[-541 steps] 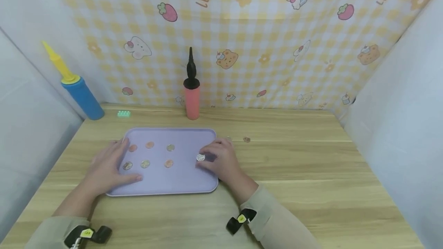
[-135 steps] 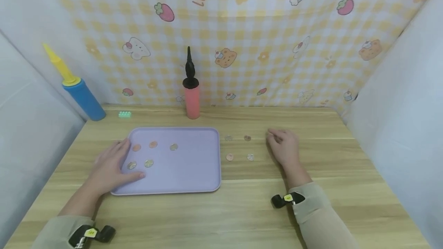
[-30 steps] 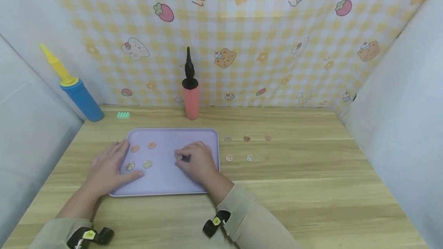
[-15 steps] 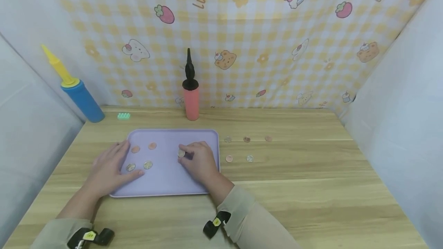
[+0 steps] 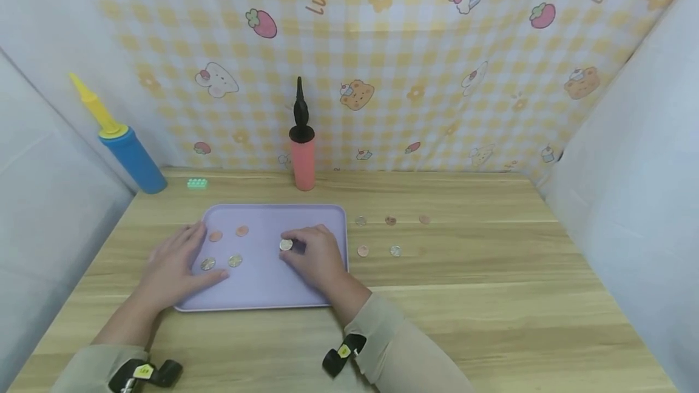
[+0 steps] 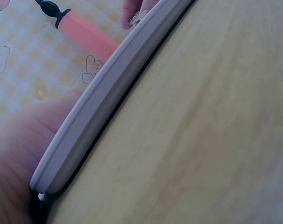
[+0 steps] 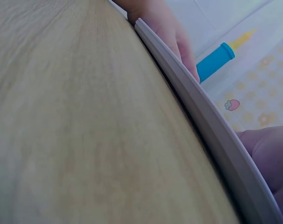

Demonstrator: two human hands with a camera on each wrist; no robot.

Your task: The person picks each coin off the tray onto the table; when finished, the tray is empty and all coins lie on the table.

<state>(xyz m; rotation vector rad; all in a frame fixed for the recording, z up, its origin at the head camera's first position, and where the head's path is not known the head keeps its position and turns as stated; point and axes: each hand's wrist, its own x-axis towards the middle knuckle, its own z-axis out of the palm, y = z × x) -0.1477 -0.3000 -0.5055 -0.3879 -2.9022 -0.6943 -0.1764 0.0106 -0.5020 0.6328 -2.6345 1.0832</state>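
A lilac tray [image 5: 256, 296] lies on the wooden table. My left hand [image 5: 170, 268] rests over its left edge, fingers straight, thumb stretched onto the tray floor. Beside that thumb lie two silvery coins, one of them a coin [image 5: 235, 261] nearer the middle; behind them are two copper coins, including a copper coin [image 5: 243, 231]. Over the tray's right half, my right hand [image 5: 318, 258] pinches a silvery coin [image 5: 286, 245] between thumb and fingers. In the left wrist view, the pinched coin [image 6: 135, 18] shows above the tray's rim [image 6: 94, 102].
Several coins lie on the table right of the tray, among them a copper coin [image 5: 363, 251] and a silvery coin [image 5: 395, 251]. Behind the tray stand a pink pump [image 5: 303, 165], a blue pump [image 5: 135, 159] leaning left and a small green brick [image 5: 197, 183].
Since the oldest frame, coins have left the tray and more lie on the table at right. My right hand came back over the tray and now holds the coin formerly at back centre.
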